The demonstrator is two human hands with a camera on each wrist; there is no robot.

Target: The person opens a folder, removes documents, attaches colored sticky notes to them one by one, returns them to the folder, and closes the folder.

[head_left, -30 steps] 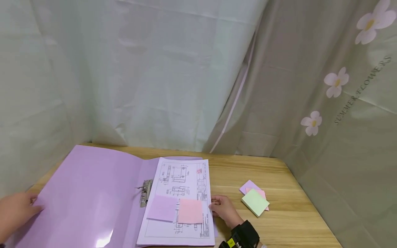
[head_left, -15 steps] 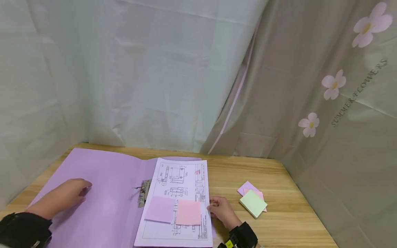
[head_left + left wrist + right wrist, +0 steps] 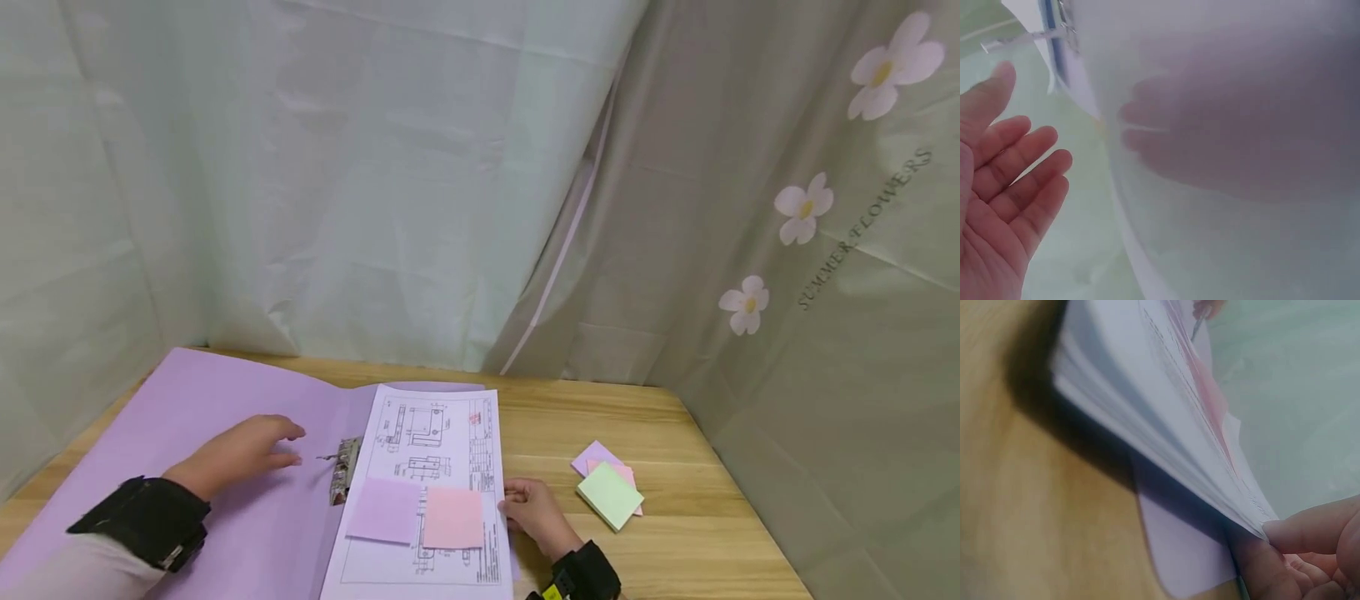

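A purple lever arch folder [image 3: 247,492] lies spread on the table, its metal clip [image 3: 346,471] with a lever sticking out to the left. On its right side rests a thick stack of printed drawings [image 3: 411,429], bearing a purple sticky note [image 3: 385,510] and a pink sticky note [image 3: 453,518]. My right hand [image 3: 536,512] pinches the stack's right edge between thumb and fingers, lifting it off the folder in the right wrist view. Over the left cover hovers my left hand [image 3: 251,450], fingers loosely extended and holding nothing, just left of the clip's lever [image 3: 1019,42].
Sticky note pads lie overlapping on the wooden table [image 3: 705,475] to the right: a green pad [image 3: 611,496] on top, pink and purple ones beneath. Pale curtains [image 3: 390,208] hang behind the table and along both sides.
My left hand has left the folder's left edge and moved right across the cover toward the clip. The right hand keeps its pinch on the stack's edge.
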